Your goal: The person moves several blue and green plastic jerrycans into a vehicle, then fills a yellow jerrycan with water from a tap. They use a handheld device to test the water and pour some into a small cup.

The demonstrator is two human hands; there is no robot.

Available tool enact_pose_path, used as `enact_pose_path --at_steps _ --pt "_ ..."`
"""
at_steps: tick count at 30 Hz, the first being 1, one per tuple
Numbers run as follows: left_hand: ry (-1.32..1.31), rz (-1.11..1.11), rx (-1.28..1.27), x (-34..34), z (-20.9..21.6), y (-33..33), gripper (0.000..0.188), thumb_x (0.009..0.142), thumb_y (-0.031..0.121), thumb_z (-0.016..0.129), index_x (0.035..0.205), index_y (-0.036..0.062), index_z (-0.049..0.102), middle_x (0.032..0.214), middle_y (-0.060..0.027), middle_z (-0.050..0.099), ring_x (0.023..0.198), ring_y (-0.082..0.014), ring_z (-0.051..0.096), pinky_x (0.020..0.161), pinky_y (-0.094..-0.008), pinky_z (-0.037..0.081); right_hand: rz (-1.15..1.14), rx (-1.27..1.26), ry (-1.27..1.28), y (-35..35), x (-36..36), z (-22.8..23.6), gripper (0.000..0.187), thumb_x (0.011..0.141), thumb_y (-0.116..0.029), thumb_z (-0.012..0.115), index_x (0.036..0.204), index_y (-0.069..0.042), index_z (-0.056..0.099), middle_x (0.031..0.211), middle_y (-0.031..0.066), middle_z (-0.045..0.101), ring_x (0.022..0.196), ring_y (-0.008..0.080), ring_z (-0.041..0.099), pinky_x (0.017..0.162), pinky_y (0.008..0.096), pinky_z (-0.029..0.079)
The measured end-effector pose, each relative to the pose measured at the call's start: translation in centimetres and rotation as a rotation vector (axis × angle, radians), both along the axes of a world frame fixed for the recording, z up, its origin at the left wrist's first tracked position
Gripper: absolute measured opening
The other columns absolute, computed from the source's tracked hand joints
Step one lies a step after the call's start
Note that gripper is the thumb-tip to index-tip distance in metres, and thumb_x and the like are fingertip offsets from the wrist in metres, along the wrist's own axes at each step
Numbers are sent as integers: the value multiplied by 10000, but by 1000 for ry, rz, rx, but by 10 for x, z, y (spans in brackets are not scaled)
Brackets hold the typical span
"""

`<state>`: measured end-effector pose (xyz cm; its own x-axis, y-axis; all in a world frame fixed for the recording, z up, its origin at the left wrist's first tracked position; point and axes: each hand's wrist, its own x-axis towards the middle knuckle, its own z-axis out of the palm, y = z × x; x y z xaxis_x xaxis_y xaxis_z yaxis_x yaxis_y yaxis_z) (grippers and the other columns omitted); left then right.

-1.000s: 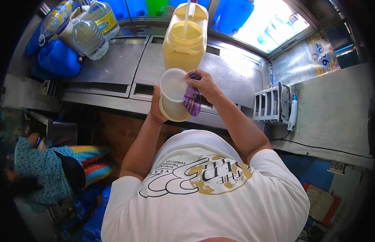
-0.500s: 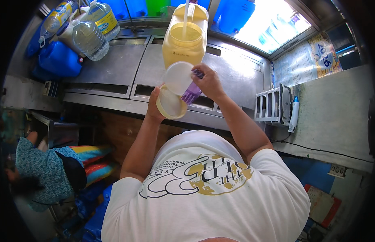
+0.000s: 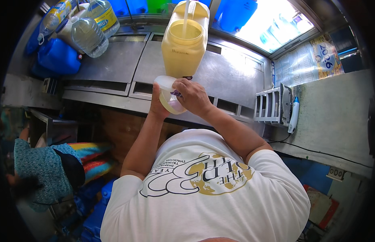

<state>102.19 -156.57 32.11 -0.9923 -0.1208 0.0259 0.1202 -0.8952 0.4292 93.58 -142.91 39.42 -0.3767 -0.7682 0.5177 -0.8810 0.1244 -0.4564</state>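
Observation:
My left hand point(image 3: 157, 104) is closed around a pale yellow round screw cap point(image 3: 168, 105), tilted so its hollow inside shows. A white translucent disc point(image 3: 165, 82) stands at the cap's upper edge, by my left thumb. My right hand point(image 3: 191, 97) is closed on a purple patterned piece of thin film point(image 3: 176, 93) over the cap. Most of the film is hidden by the fingers, and whether they also grip the disc is unclear. Just beyond my hands, a large yellowish jug point(image 3: 181, 54) stands uncapped on the counter, with a pale stream or tube point(image 3: 186, 20) running down into its mouth.
The jug stands on a steel counter point(image 3: 111, 60). Clear water bottles point(image 3: 88, 38) and a blue container point(image 3: 60, 56) crowd its left end. A grey slotted rack point(image 3: 272, 105) and a white-and-blue handheld device point(image 3: 294, 115) are at right. Another person point(image 3: 46, 165) is at lower left.
My right hand has come down and left, bringing the purple film into the cap. The disc has dropped lower, against the cap's upper edge, and the jug's front shows more fully.

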Motion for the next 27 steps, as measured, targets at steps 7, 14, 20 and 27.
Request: enact_pose_path --at_steps 7,14,20,27 --pt "-5 32 -78 5 5 -4 887 842 746 546 1401 65 448 1321 -131 569 1206 -284 584 1013 -461 507 4 31 -186 -1 7 -3 410 726 -50 762 1068 -115 546 1160 83 630 1018 337 648 862 422 540" --pt "-81 58 -88 3 12 -12 859 854 707 549 1401 53 443 1320 -161 564 1202 -307 585 1003 -459 516 21 36 -324 0 -1 0 503 761 -83 778 1200 -134 537 1164 96 624 1031 310 646 879 395 542" --pt "-58 108 -53 9 12 -32 889 847 749 518 1371 32 474 1301 -210 576 1192 -372 579 977 -512 516 -20 -134 -1253 19 -29 12 892 782 -166 830 1479 -62 284 1198 140 569 1027 226 639 860 367 549" --pt "-38 71 75 26 14 -35 960 814 811 499 1357 20 501 1292 -230 576 1170 -417 572 968 -561 504 16 -452 -1688 40 -45 21 843 815 -168 795 1464 -62 268 1218 152 598 1041 251 657 919 448 543"
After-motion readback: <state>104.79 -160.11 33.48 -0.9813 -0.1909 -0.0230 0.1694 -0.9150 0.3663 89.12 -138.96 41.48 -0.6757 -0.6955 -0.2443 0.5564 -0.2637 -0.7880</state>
